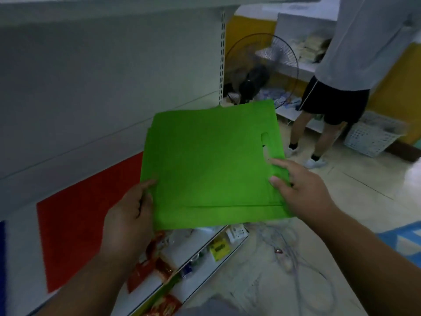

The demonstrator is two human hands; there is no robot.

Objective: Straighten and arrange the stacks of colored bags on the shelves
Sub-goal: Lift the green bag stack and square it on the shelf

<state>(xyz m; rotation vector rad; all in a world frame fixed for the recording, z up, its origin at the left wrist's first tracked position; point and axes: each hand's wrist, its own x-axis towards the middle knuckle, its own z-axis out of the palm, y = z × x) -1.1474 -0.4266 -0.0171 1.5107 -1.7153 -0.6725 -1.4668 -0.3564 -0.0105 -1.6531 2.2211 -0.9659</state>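
Hands gripping green bags beside white shelf.
Left pinches near-left edge, right clamps handle-slot edge; flat, slightly fanned stack.

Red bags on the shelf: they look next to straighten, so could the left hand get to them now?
Probably not yet: the left hand grips the green bags. The red bags lie uncovered beside it.

Flat green bags held level beside red bags lying on the shelf.
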